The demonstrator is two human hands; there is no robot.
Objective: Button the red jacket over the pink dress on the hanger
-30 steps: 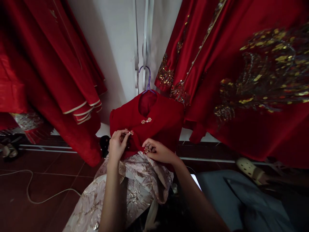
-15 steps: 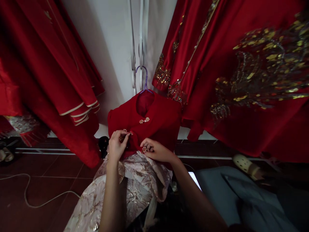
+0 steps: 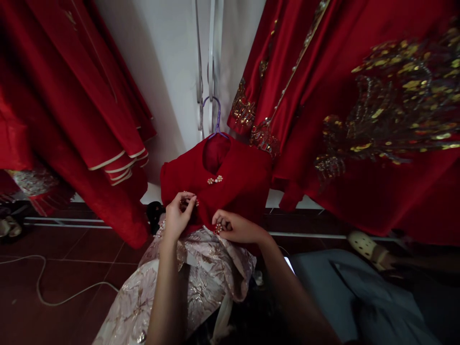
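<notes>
A small red jacket (image 3: 237,182) hangs on a purple hanger (image 3: 215,117) in front of me, with a gold knot button (image 3: 214,180) fastened near its collar. My left hand (image 3: 178,218) is closed in a pinch on a second gold fastening at the jacket's left front edge. My right hand (image 3: 237,227) is closed on a third gold fastening lower down at the jacket's hem. Below both hands a pale pink and gold brocade skirt (image 3: 201,278) spreads downward.
Long red garments (image 3: 72,105) hang at the left, and red robes with gold sequin embroidery (image 3: 377,110) hang at the right. A white wall (image 3: 172,72) with metal rails stands behind. A white cord (image 3: 46,292) lies on the dark tiled floor. Grey cloth (image 3: 341,287) sits at the lower right.
Both hands stay on the jacket's fastenings; the left thumb and fingers have closed tighter on the upper one, and the right hand has shifted slightly down. The view moved a little.
</notes>
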